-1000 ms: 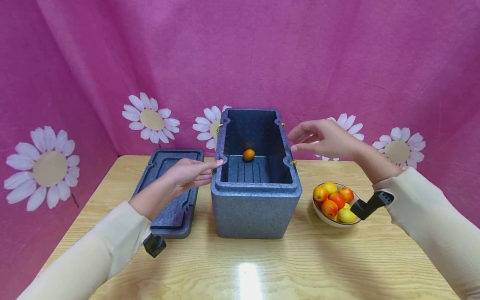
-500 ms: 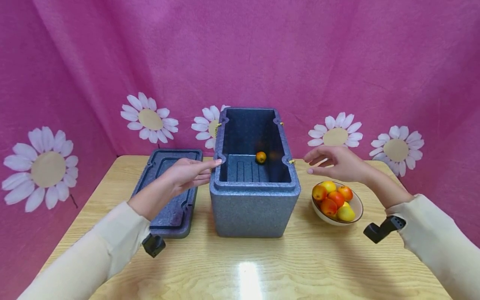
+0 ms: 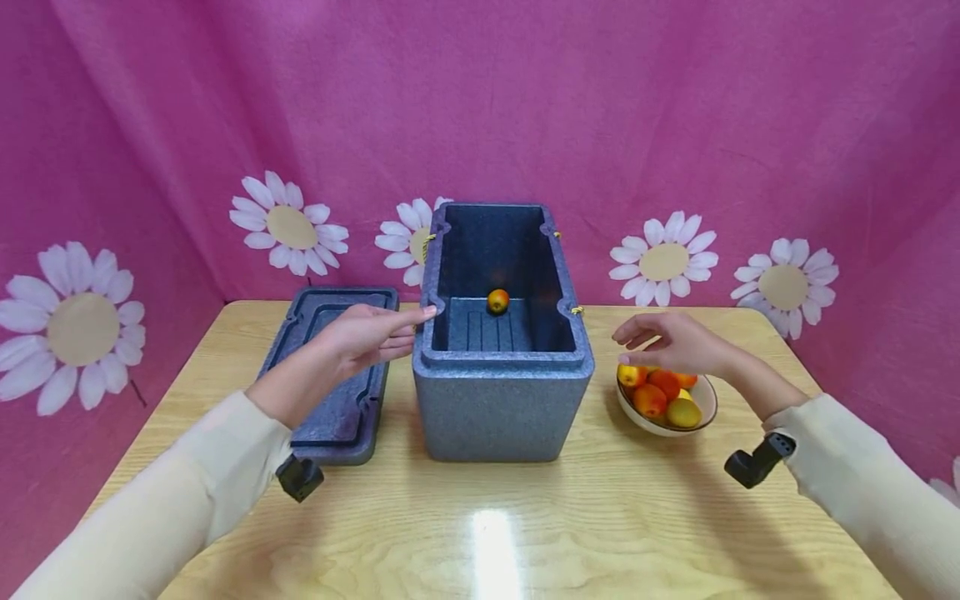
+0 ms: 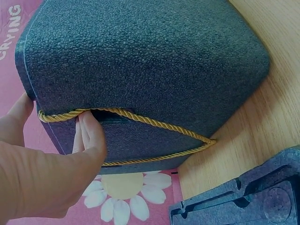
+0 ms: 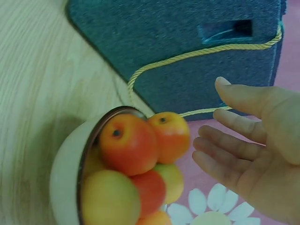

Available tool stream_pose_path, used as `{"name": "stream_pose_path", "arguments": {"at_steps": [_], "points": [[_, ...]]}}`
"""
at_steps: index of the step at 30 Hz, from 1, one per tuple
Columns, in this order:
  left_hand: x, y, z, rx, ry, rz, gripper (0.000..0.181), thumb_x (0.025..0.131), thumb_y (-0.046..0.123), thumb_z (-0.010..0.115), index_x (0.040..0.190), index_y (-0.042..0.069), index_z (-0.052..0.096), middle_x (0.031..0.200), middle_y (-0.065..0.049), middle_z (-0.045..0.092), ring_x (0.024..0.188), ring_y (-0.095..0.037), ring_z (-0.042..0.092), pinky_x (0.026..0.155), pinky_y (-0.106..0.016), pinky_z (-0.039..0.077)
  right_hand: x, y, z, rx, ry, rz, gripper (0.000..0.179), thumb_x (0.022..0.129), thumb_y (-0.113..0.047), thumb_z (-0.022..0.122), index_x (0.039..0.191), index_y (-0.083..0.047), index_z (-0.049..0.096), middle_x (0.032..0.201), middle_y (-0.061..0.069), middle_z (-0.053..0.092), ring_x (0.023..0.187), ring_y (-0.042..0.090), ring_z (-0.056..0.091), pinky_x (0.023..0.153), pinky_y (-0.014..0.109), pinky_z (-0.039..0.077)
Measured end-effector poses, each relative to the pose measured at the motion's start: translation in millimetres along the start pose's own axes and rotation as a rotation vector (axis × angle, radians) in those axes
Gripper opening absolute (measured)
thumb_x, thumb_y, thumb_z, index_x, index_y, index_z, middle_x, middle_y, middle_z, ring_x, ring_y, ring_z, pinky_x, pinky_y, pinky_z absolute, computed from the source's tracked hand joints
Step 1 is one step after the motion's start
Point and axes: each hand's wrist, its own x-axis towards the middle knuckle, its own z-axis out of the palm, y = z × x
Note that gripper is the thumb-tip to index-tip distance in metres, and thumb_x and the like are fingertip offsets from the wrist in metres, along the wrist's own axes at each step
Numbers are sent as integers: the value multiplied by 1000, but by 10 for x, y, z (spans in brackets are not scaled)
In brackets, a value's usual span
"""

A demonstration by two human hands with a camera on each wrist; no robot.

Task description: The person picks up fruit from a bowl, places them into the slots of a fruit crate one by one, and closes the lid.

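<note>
The box opens upward, its long axis running toward the curtain.

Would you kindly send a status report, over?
Left grip holds box. Right grip empty, near fruit bowl. One fruit visible inside box. Lid off, seemingly out of the way.

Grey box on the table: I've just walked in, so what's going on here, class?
A person's left grip holds the open grey box at its side rim, by a gold rope. One orange-red fruit lies inside. The right grip, holding nothing, hovers close to a bowl of more fruit, right of the box. The lid lies on the table, left of the box.
</note>
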Motion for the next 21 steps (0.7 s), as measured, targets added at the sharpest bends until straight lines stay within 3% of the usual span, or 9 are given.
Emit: {"name": "stream_pose_path", "arguments": {"at_steps": [12, 21], "points": [[-7, -1, -17, 19, -18, 21, 87, 89, 40, 66, 150, -2, 21, 153, -18, 37, 139, -24, 44, 114, -34, 40, -28, 115, 74, -84, 8, -8, 31, 82, -15, 75, 107, 1, 65, 103, 17, 70, 94, 30, 68, 80, 39, 61], [-7, -11, -12, 11, -9, 13, 87, 89, 39, 67, 150, -2, 22, 153, -18, 38, 138, -24, 45, 115, -36, 40, -53, 131, 170, -173, -21, 27, 30, 82, -18, 76, 108, -5, 67, 102, 6, 71, 92, 19, 62, 82, 35, 57]]}}
